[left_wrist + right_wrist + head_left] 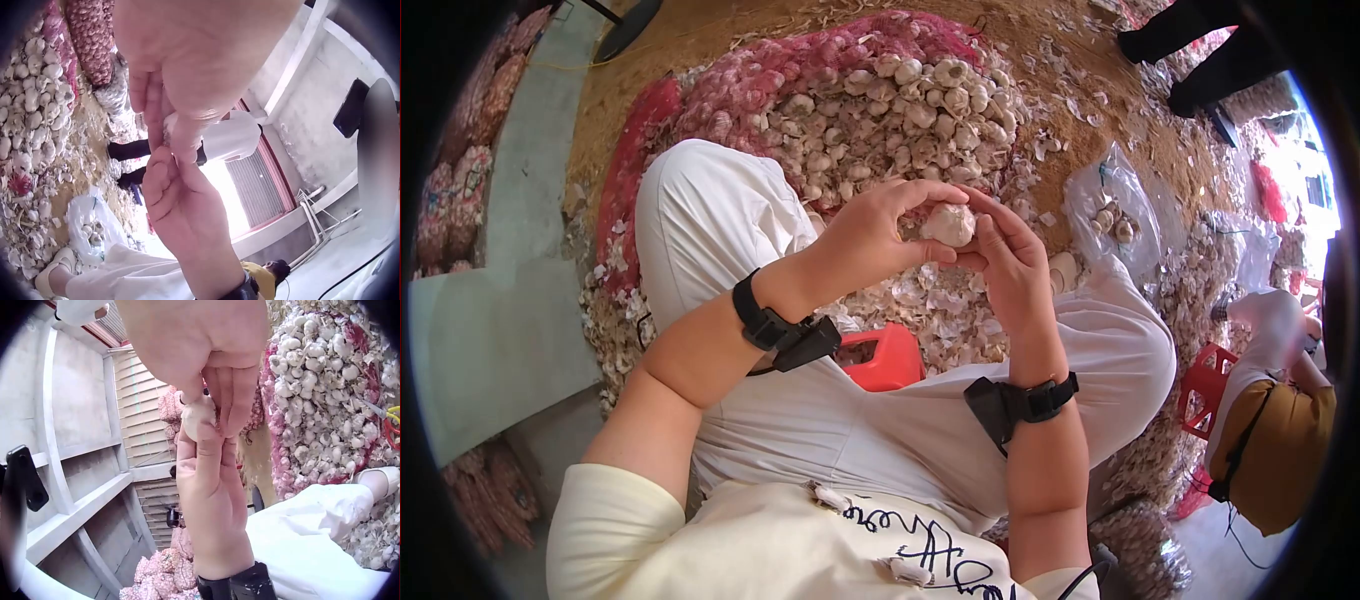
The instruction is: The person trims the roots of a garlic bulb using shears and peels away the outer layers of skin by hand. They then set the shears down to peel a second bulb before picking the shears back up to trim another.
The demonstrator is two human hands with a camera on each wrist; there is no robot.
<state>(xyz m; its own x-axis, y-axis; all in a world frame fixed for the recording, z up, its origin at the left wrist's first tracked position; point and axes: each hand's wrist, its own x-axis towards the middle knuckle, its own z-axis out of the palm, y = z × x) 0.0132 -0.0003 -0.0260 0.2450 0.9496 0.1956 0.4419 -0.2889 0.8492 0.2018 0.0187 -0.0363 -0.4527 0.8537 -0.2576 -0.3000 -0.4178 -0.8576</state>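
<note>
Both hands, left and right, pinch one garlic bulb above the lap, garlic pile beyond; bulb apparently partly peeled.

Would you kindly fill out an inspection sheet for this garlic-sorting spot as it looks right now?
Surface: ground strewn with straw and papery skins.
Job's things: one garlic bulb held above the lap; a garlic heap spread on red mesh sacks.
Clutter: clear plastic bag with a few bulbs; red stool under the legs.
Grippers: left hand and right hand both grip the bulb, fingers curled round it.
Cables: thin black lead at the left wrist strap.
Surroundings: a second person seated at the right; filled mesh sacks at the left.
</note>
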